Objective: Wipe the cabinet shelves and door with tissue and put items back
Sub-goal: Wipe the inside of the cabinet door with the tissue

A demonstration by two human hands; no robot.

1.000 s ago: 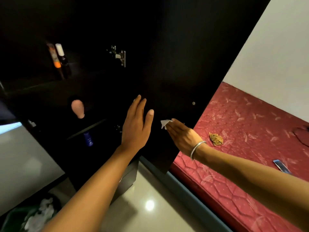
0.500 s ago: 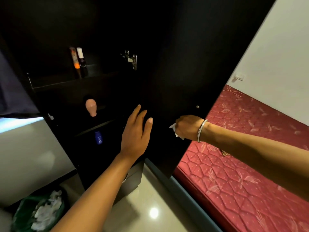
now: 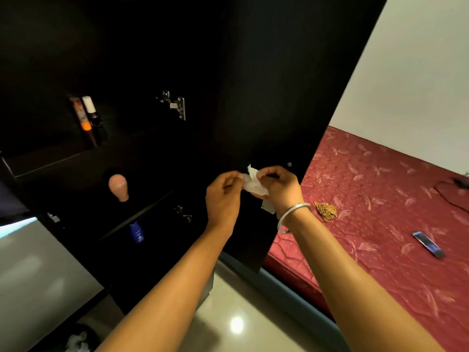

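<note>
In front of the open cabinet door (image 3: pixel 266 97), the left hand (image 3: pixel 223 196) and right hand (image 3: pixel 279 186) pinch the crumpled tissue (image 3: pixel 252 185) between curled fingers (image 3: pixel 269 172); pulled apart, the thin tissue could tear or drop.

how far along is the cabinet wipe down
Looks done: some items already stand on the shelves, the tubes and a blue bottle. In hand: both hands, left hand and right hand, hold the tissue before the open door. What remains unwiped cannot be told.
</note>
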